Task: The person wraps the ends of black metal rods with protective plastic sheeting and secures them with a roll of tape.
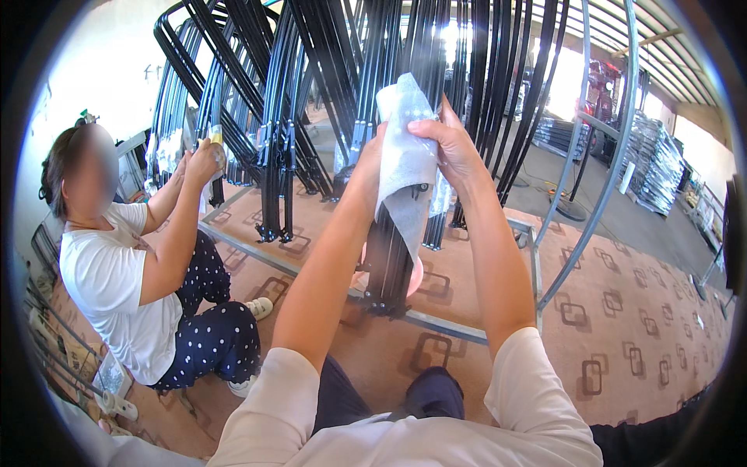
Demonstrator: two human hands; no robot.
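Looking down from my distant seat through the head camera, I have both hands raised at a white wrapping sheet (405, 148) set around the upper part of an upright bundle of black tubes (387, 268). My right hand (459, 156) grips the sheet from its right side, the thumb laid flat on the front and the fingers going round behind. My left hand (369, 170) lies against the sheet's left edge; its fingers are mostly hidden, so I cannot tell how tightly they are closed. The sheet's lower edge slants to a point at the right, leaving the bundle's lower length bare. That bare end comes down in front of the near rail of a grey metal frame (459, 328), left of the frame's right corner, and a pink round object (417, 276) shows partly behind it. More black tubes (276, 156) stand in a slanting row beyond the near rail. Off the frame's left end, a seated co-worker (117, 296) in a white top and dotted trousers has both hands (204, 161) up at another bundle. Patterned brown carpet (615, 311) spreads beyond the right corner, and a wrapped stack (654, 163) stands farther back.
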